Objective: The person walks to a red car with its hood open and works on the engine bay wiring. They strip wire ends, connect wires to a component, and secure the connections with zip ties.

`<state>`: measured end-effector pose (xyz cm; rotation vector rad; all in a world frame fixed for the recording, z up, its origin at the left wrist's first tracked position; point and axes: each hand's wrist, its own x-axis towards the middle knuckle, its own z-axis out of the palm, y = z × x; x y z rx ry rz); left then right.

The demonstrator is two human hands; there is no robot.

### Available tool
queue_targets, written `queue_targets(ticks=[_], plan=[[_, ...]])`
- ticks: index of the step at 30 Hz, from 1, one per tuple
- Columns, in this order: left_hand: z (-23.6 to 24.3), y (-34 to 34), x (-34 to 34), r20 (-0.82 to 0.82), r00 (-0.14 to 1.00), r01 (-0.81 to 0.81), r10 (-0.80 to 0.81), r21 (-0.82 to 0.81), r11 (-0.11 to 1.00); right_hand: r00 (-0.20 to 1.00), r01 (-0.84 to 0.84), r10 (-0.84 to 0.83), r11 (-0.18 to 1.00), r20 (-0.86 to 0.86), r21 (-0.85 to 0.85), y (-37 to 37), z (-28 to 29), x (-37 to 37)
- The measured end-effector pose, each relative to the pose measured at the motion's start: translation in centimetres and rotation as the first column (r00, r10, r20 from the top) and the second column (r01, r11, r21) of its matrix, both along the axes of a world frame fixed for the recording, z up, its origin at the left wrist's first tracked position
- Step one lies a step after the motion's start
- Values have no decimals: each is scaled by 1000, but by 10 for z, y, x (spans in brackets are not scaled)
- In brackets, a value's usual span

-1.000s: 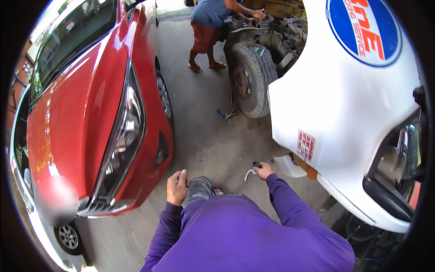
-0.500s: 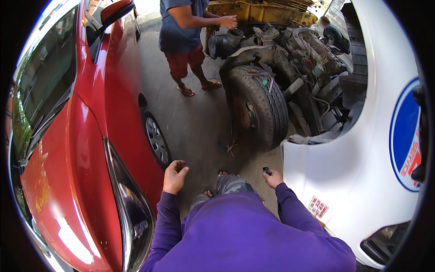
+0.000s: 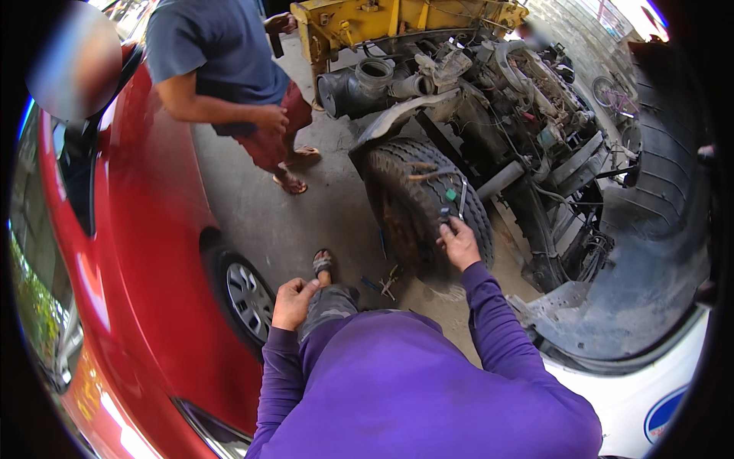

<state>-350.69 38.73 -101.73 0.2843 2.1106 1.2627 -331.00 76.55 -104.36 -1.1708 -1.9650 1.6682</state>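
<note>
My right hand [image 3: 460, 243] is closed on a small dark object [image 3: 446, 217], held in front of the large truck tyre [image 3: 475, 229]. A small green item [image 3: 451, 195], a thin metal tool [image 3: 462, 199] and brown pieces [image 3: 420, 175] rest on the tread. My left hand [image 3: 295, 304] is low by the red car [image 3: 160, 260], fingers curled with the thumb against them; what it holds, if anything, is hidden. Loose tools [image 3: 386, 283] lie on the floor beside the tyre.
A person in a blue shirt [image 3: 222, 53] stands at upper left, beside the car. The truck's exposed engine parts [image 3: 535, 107] and yellow frame [image 3: 352, 23] fill the upper right. The white panel [image 3: 604, 375] and dark wheel-arch liner [image 3: 642, 291] border my right.
I have advanced toward the truck wheel, so it sits nearer. My right hand has risen toward the tyre with the dark object. The other person appears closer, their arm lowered.
</note>
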Motion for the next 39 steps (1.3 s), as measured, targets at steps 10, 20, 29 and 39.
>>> queue_targets(ticks=[10, 20, 29, 39], plan=[[4, 159, -222, -128, 887, 417, -444, -193, 888, 938, 324, -321, 946, -130, 3, 99, 35, -113], [24, 374, -379, -92, 815, 566, -571, -83, 820, 828, 542, -528, 840, -188, 30, 221, 53, -166], [42, 577, -454, -134, 699, 712, -703, 29, 702, 773, 625, -569, 760, -280, 181, 359, 86, -255], [-49, 754, -490, -272, 546, 809, -792, -75, 583, 792, 581, -611, 744, -17, 331, 410, 82, -284]])
